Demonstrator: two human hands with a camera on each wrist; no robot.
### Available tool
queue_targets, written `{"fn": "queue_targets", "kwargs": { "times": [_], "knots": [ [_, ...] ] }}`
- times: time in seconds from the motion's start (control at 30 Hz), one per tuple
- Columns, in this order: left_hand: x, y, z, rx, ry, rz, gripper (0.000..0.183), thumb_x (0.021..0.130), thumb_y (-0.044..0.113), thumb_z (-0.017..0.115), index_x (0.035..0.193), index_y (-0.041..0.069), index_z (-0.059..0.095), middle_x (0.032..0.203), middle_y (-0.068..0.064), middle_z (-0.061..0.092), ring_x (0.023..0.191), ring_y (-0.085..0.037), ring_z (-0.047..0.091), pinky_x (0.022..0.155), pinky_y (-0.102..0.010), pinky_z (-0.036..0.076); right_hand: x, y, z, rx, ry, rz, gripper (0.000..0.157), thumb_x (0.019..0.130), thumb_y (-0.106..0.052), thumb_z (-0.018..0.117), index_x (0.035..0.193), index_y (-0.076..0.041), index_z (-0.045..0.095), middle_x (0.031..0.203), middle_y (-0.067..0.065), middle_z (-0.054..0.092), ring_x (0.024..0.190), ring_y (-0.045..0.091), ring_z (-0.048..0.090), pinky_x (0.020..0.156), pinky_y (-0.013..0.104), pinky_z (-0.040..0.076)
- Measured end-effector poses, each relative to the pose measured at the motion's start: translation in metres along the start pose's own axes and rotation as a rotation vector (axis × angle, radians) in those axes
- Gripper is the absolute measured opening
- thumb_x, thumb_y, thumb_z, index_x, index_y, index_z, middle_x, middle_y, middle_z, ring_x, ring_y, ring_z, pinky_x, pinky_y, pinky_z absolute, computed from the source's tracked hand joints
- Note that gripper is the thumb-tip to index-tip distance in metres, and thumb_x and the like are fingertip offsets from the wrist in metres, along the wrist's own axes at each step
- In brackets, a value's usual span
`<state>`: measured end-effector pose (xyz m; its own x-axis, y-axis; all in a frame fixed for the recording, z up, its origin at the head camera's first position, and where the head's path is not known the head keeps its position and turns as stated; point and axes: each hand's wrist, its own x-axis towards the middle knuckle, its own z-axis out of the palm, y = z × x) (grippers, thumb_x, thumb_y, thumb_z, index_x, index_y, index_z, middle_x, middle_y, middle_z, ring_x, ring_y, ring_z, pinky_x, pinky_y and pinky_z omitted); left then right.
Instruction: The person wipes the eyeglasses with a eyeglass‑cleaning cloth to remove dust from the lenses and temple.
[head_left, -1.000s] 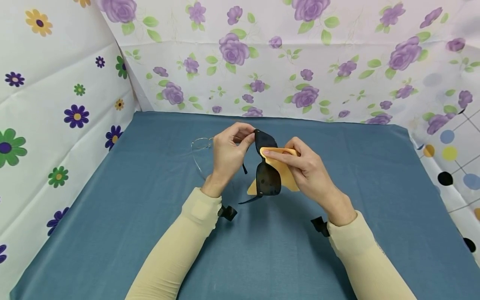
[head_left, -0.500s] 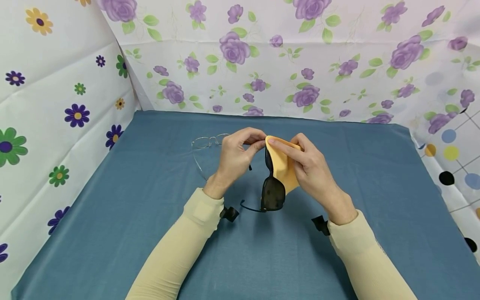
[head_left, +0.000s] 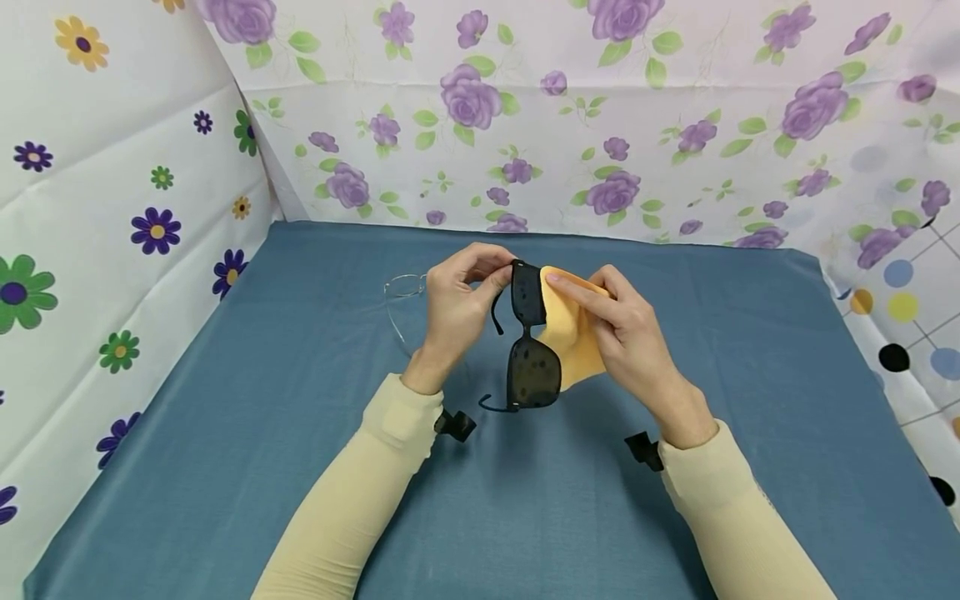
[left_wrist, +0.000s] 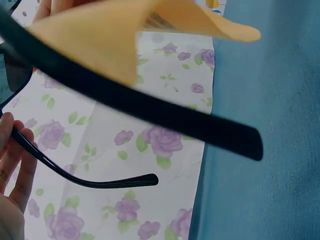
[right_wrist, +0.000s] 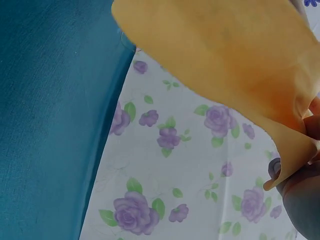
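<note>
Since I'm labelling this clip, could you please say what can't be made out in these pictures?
Head view: part of the wire glasses, hidden behind the left hand.
Left wrist view: the dark mark on the cloth, too blurred to read.
Right wrist view: part of the right hand, cut off by the right edge.

The sunglasses (head_left: pixel 534 375) are pinched at the upper corner by the left hand (head_left: pixel 461 304), with one lens above the other. A yellow cloth (head_left: pixel 573 342) is held by the right hand (head_left: pixel 633 333) just beside the upper lens; whether the two touch cannot be told. Wire glasses (head_left: pixel 393 323), partly hidden by the left hand, are laid on the blue cover (head_left: pixel 540 517). Flowered sheets (head_left: pixel 555 150) are hung behind.
</note>
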<state>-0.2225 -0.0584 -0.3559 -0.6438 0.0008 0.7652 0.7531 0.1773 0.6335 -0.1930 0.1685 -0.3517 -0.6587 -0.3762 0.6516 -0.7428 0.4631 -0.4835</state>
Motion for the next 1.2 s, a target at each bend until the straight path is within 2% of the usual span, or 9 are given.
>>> {"fn": "queue_targets", "kwargs": {
  "times": [0.33,0.57,0.77,0.97,1.2],
  "knots": [
    [0.000,-0.001,-0.002,0.052,0.023,-0.041,0.009,0.092,0.003,0.078,0.100,-0.001,0.075,0.088,-0.014,0.074,0.077,-0.024,0.071,0.073,-0.033,0.057,0.000,-0.003,0.007,0.086,0.008,-0.042,0.053,0.102,0.017,0.043,0.136,-0.014,0.071,0.089,0.009,0.048,0.072,0.014,0.037,0.064,0.027,0.032],
    [-0.001,-0.002,-0.001,0.077,0.009,-0.058,0.008,0.092,0.005,0.078,0.099,0.001,0.076,0.088,-0.011,0.075,0.077,-0.021,0.071,0.075,-0.033,0.058,-0.001,-0.008,0.012,0.171,-0.039,-0.077,0.056,0.103,0.013,0.052,0.140,-0.025,0.069,0.092,0.005,0.052,0.075,0.013,0.039,0.068,0.030,0.031],
    [-0.001,-0.002,-0.002,0.074,0.007,-0.073,0.008,0.093,0.006,0.078,0.100,0.001,0.076,0.088,-0.012,0.075,0.077,-0.022,0.071,0.074,-0.034,0.058,-0.001,-0.010,0.011,0.206,-0.077,-0.109,0.055,0.102,0.011,0.054,0.138,-0.028,0.070,0.092,0.004,0.052,0.076,0.013,0.040,0.069,0.031,0.032],
    [0.000,-0.004,-0.003,0.065,0.014,-0.076,0.008,0.093,0.005,0.077,0.100,0.000,0.075,0.088,-0.012,0.075,0.076,-0.022,0.071,0.072,-0.034,0.058,0.000,-0.012,0.010,0.238,-0.091,-0.135,0.055,0.101,0.014,0.053,0.136,-0.024,0.072,0.092,0.004,0.052,0.076,0.013,0.039,0.069,0.031,0.031],
    [0.001,-0.004,-0.005,0.045,0.031,-0.081,0.009,0.093,0.004,0.077,0.100,-0.001,0.074,0.087,-0.013,0.074,0.074,-0.022,0.071,0.070,-0.032,0.056,-0.001,-0.009,0.008,0.222,-0.083,-0.139,0.050,0.101,0.014,0.053,0.130,-0.020,0.076,0.092,0.005,0.051,0.077,0.014,0.039,0.069,0.031,0.031]
  ]
}}
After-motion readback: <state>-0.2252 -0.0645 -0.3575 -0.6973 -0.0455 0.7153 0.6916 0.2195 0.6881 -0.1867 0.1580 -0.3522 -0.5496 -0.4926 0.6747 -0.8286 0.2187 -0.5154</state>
